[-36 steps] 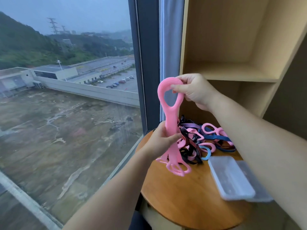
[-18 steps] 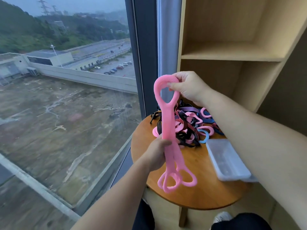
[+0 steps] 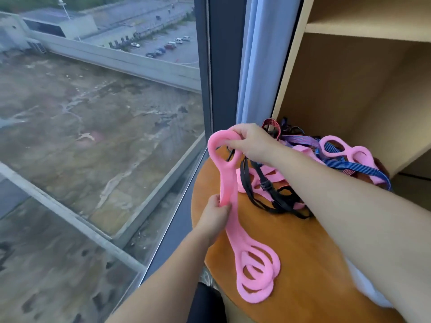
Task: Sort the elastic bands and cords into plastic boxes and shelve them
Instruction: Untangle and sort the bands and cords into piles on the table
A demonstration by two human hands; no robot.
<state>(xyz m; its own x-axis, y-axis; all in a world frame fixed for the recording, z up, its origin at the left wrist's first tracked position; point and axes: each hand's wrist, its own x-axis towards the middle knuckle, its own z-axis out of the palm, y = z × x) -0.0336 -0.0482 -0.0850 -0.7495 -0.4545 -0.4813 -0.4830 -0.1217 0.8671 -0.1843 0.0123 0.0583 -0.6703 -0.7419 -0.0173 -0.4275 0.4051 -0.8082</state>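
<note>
A long pink elastic band (image 3: 229,183) with looped ends is stretched between both hands above the round wooden table (image 3: 291,252). My right hand (image 3: 251,142) pinches its top loop. My left hand (image 3: 215,215) grips its middle, and the lower loops rest on the tabletop near the front. Behind it lies a tangled pile of bands and cords (image 3: 303,171): pink, black, blue-striped and purple. The plastic box (image 3: 363,290) is almost wholly hidden under my right forearm; only a pale edge shows.
A wooden shelf unit (image 3: 349,66) stands behind the table at the right, with open compartments. A large window (image 3: 105,113) and its dark frame border the table on the left, with a pale blue curtain (image 3: 256,66) beside the shelf.
Both hands have lowered the pink band toward the table, and its lower loops now lie on the tabletop. The camera has tilted down and closer, so my right arm now covers the plastic box.
</note>
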